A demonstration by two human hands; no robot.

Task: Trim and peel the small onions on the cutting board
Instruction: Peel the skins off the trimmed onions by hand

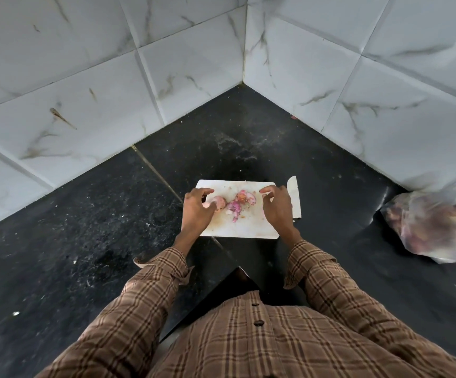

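A white cutting board (246, 227) lies on the black counter in the corner. On it sit a small pale pink onion (219, 201) at the left, purple peel scraps (234, 208) in the middle and a pink onion piece (247, 197) further back. My left hand (198, 211) rests at the board's left edge, its thumb and fingers curled against the small onion. My right hand (277, 208) hovers over the board's right side with fingers loosely bent and holding nothing. A wide knife blade (295, 196) lies just right of the board, partly hidden by my right hand.
A clear plastic bag (434, 227) with several onions lies on the counter at the far right. White marble-look tiled walls (139, 77) close the corner behind the board. The black counter (85, 241) carries crumbs and smudges.
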